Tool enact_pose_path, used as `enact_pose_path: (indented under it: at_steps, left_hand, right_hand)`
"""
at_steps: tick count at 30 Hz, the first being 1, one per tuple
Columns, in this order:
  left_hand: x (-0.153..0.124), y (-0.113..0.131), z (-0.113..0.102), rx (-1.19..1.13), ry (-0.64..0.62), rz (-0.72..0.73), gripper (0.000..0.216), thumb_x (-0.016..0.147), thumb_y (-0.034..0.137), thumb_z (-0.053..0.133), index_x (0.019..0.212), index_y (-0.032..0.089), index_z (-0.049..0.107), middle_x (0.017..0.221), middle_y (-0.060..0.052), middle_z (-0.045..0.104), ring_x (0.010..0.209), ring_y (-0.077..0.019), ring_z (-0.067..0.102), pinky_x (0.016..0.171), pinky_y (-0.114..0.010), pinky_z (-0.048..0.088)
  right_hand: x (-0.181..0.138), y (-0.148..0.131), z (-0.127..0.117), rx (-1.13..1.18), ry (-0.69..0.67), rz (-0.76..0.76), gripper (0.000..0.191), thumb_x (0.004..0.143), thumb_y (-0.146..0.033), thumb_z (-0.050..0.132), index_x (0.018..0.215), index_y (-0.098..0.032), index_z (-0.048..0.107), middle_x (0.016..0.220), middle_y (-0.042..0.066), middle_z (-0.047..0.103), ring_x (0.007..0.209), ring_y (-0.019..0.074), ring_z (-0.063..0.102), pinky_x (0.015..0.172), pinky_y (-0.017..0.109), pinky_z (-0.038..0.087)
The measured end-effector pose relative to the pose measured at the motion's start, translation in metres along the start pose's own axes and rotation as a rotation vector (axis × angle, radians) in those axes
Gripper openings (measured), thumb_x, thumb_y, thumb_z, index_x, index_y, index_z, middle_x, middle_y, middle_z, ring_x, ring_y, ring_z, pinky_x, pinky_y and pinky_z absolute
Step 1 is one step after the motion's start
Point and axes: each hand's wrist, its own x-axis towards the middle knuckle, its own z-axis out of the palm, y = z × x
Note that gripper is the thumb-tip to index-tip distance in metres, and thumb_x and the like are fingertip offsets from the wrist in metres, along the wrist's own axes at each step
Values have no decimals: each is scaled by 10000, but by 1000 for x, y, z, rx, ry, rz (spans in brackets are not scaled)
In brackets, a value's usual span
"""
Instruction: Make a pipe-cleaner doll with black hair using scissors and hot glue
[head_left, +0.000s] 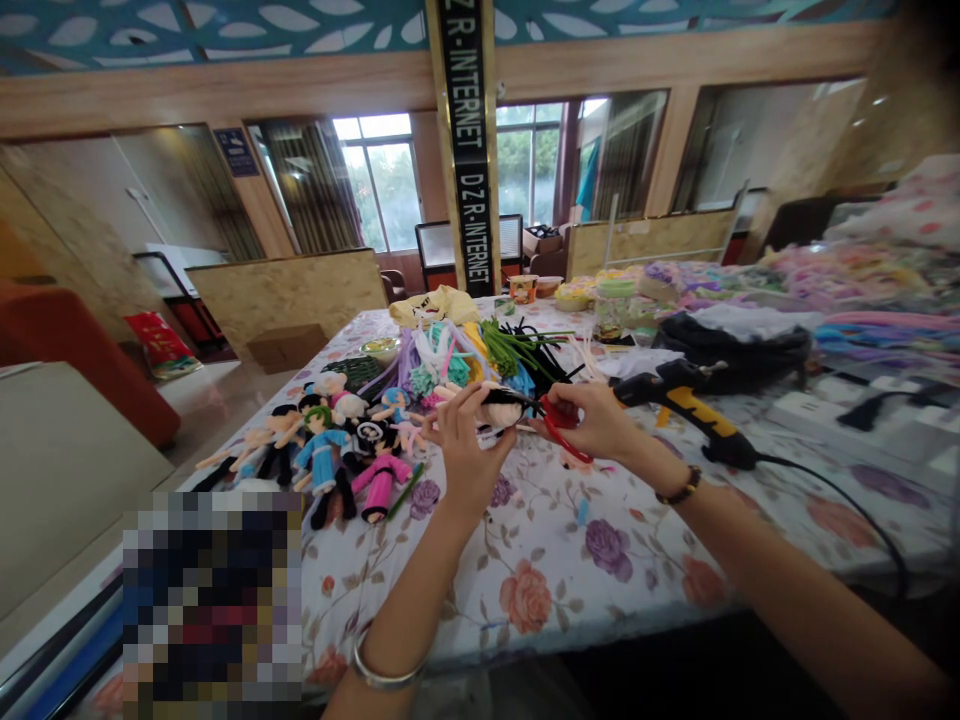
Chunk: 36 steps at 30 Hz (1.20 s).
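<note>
Over the flowered tablecloth, my left hand (pixel 471 445) grips a small doll head (pixel 504 412) with black hair and a pale underside. Its finer details are too small to make out. My right hand (pixel 600 420) is closed round the red handles of a pair of scissors (pixel 559 425). The dark blades point left and reach the black hair on the doll head. Just left of my left hand lies a heap of small dolls, among them one in a blue robe (pixel 322 452) and one in pink (pixel 381 482).
Bundles of coloured fuzzy stems (pixel 450 355) lie beyond my hands. A black and yellow glue gun (pixel 694 410) rests to the right, its cord running off the table's front. A black bag (pixel 739 350) and pastel material (pixel 825 270) fill the far right.
</note>
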Motion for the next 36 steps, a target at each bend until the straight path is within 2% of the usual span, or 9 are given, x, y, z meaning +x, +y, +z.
enact_pose_path:
  at_steps: [14,18,24,36]
  left_hand:
    - [0,0,-1,-3,-30,-27,440,712,239,670,1122,209,512,1129,-104,603,1070,-227,550,928,-396,370]
    - [0,0,0,-19,-24,-16,451,718,237,667,1138,206,504,1125,-99,606,1074,-223,547,931,-390,365]
    - [0,-1,0,16,9,29,454,710,234,680,1130,205,511,1097,-90,625,1039,-221,564,914,-383,358]
    - [1,0,0,62,-3,48,405,735,183,633,1124,208,527,1079,-72,650,1013,-212,568,904,-363,353]
  right_hand:
    - [-1,1,7,9,-11,11,325,702,-393,628,599,-208,382,522,-38,439,479,88,361,483,219,281]
    - [-2,2,7,-15,10,12,360,700,-421,633,582,-208,368,494,-49,399,458,82,325,464,219,264]
    - [-1,5,10,-43,47,-36,367,703,-450,631,596,-200,385,512,-31,440,470,83,360,474,219,283]
    - [-1,3,6,79,-19,-1,397,695,-450,663,572,-187,393,471,-49,415,443,61,348,434,186,299]
